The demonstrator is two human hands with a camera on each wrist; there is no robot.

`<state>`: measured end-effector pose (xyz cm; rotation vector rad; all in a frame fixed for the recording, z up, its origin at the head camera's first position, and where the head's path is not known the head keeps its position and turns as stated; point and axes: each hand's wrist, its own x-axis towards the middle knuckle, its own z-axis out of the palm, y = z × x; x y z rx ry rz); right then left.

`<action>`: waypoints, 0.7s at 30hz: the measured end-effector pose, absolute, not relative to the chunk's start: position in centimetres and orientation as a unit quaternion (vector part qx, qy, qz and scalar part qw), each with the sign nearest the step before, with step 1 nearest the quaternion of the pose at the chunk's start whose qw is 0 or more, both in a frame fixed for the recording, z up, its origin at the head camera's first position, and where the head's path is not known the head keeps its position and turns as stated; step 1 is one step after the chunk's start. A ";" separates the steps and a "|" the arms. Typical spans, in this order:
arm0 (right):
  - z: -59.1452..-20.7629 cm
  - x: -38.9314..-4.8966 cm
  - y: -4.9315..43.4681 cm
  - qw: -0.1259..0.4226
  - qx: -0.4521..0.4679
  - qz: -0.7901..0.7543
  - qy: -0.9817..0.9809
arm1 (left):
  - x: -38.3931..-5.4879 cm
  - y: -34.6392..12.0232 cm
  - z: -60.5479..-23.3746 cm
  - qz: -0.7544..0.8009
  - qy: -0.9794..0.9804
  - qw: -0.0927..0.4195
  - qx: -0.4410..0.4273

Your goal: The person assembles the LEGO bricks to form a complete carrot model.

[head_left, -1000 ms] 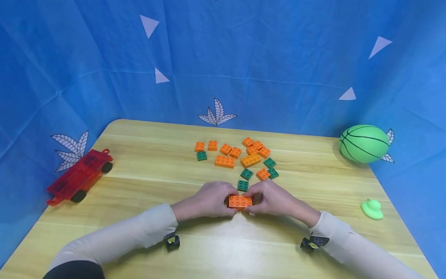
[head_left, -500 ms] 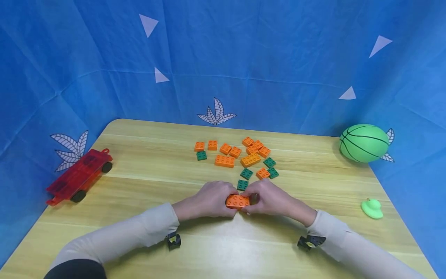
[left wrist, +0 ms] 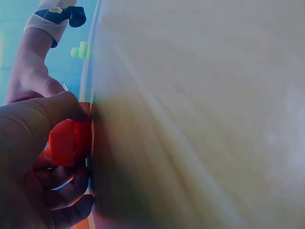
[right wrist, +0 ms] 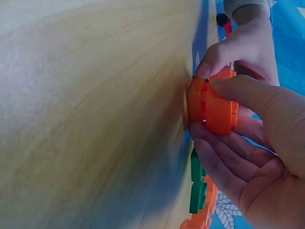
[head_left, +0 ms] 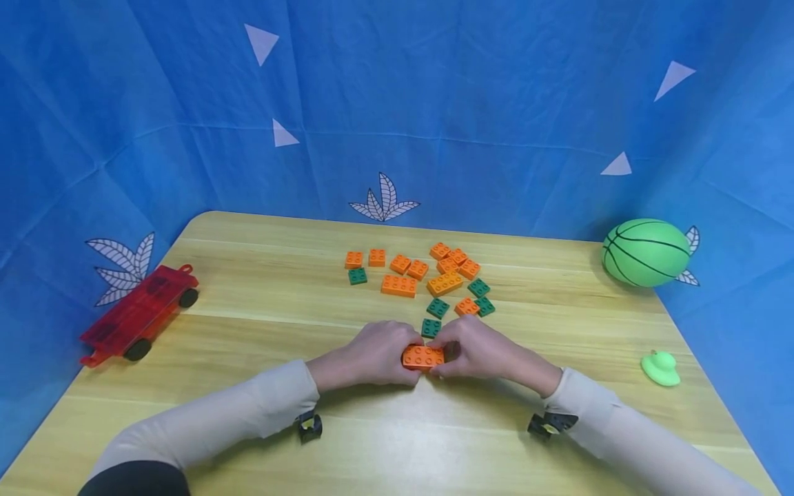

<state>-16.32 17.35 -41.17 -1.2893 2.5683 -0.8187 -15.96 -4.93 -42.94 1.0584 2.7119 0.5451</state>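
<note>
Near the middle of the table, my left hand (head_left: 380, 353) and right hand (head_left: 480, 348) grip an orange toy building brick (head_left: 423, 357) from its two ends. The right wrist view reveals two orange bricks stacked, a narrow gap between them: the upper brick (right wrist: 220, 113) lies under my right thumb, and the lower brick (right wrist: 196, 100) is against the table. My left thumb touches the stack from the far end there. In the left wrist view, fingers partly hide the orange bricks (left wrist: 62, 143). Just beyond the hands lies a green brick (head_left: 431, 328).
Behind the hands are scattered several orange bricks (head_left: 399, 286) and green bricks (head_left: 479, 288). A red wheeled toy wagon (head_left: 139, 313) stands at the left edge. At the right are a green ball (head_left: 645, 253) and a green toy duck (head_left: 661, 368). A blue cloth (head_left: 397, 103) surrounds the table.
The upper orange brick has shifted slightly left and tilted a little between the hands, with the right hand following it left. Over the last half second the hands have hardly moved.
</note>
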 end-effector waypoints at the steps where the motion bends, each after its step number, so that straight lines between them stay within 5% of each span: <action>1: -41.2 -16.4 17.3 0.077 -0.432 -0.272 0.856 | -16.0 -4.9 -42.9 0.183 0.912 0.090 0.356; 21: -41.0 -16.5 17.6 0.109 -0.415 -0.283 0.858 | -16.2 -4.6 -42.5 0.179 0.910 0.106 0.360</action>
